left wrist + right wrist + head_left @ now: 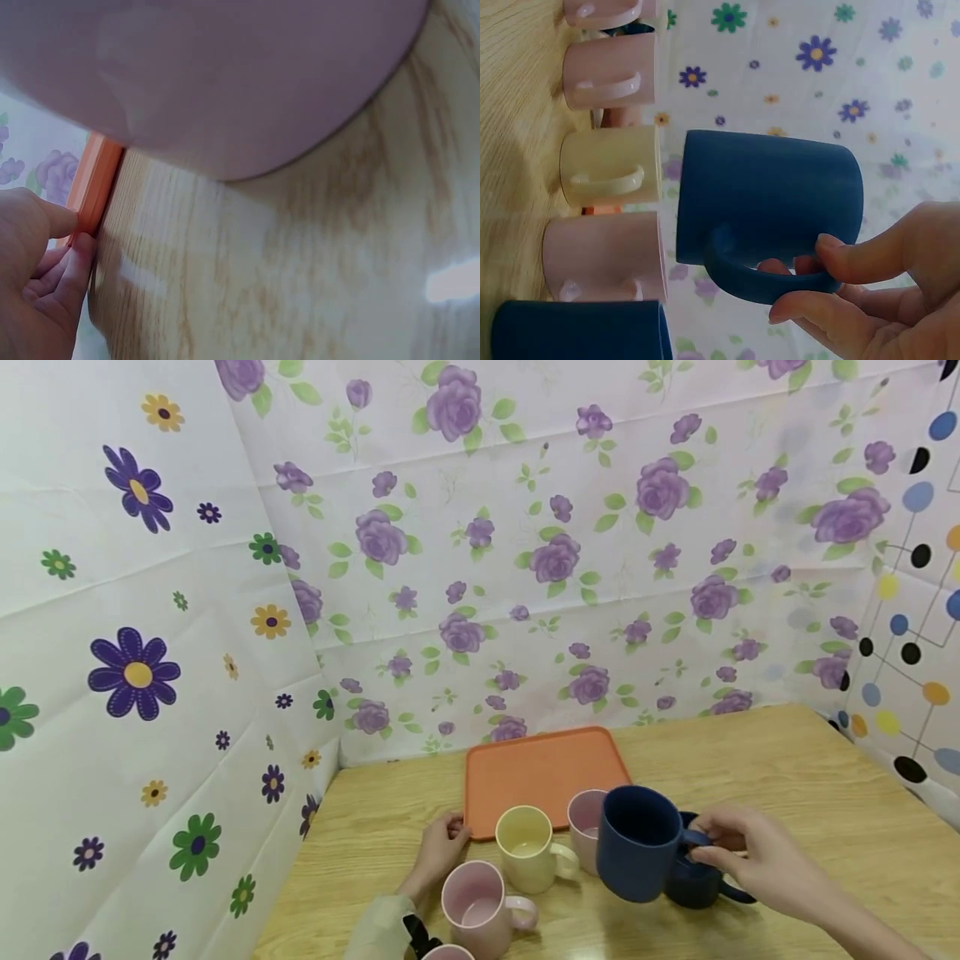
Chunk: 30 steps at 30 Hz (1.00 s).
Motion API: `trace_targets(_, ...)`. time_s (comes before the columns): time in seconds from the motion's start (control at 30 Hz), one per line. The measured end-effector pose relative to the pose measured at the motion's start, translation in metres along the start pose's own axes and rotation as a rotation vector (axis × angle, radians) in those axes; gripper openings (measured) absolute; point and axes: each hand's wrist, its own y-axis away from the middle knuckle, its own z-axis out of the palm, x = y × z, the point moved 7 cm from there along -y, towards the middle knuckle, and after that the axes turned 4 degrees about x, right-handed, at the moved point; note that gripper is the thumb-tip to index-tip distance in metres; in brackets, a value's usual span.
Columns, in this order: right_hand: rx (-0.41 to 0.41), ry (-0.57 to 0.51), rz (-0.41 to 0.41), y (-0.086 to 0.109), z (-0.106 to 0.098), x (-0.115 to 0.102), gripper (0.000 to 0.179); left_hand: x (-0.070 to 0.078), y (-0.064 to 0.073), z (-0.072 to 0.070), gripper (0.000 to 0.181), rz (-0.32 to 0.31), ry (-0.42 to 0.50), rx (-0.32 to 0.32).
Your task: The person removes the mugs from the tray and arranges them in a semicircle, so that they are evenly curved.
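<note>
My right hand (757,860) holds a dark blue mug (637,852) by its handle, pinched between thumb and fingers. In the right wrist view the held mug (769,199) hangs above the row of mugs, its handle towards my hand. Below it on the table stands a second dark blue mug (693,893), partly hidden. At the near left corner of the orange tray (540,777), my left hand (438,847) pinches the rim; the left wrist view shows thumb and fingers on the tray's edge (96,176).
Left of the blue mugs stand a pink mug (583,839), a yellow mug (528,864) and another pink mug (476,918). One more pink mug (447,952) shows at the bottom edge. Patterned cloth walls (480,585) enclose the wooden table (787,777) at the back and sides.
</note>
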Motion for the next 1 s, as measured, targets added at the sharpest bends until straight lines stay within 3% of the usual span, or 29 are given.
trace_targets(0.17,-0.047,0.023,0.061,0.022,-0.008,0.021,0.017,-0.001,0.001,-0.004,0.030,-0.007,0.011,0.009)
trace_targets(0.3,-0.057,0.064,0.049,0.037,-0.016,0.032,0.013,-0.001,0.001,-0.005,0.031,-0.005,0.002,0.013)
trace_targets(0.5,-0.165,-0.020,-0.011,0.057,-0.027,0.047,0.011,-0.003,0.002,-0.004,0.030,-0.008,-0.001,0.004)
trace_targets(0.67,-0.227,-0.029,-0.023,0.069,-0.033,0.062,0.009,-0.004,0.002,-0.004,0.029,-0.001,-0.006,0.003)
trace_targets(1.0,-0.302,-0.117,0.159,0.092,-0.037,0.109,0.014,-0.002,0.002,-0.007,0.028,-0.009,0.007,0.009)
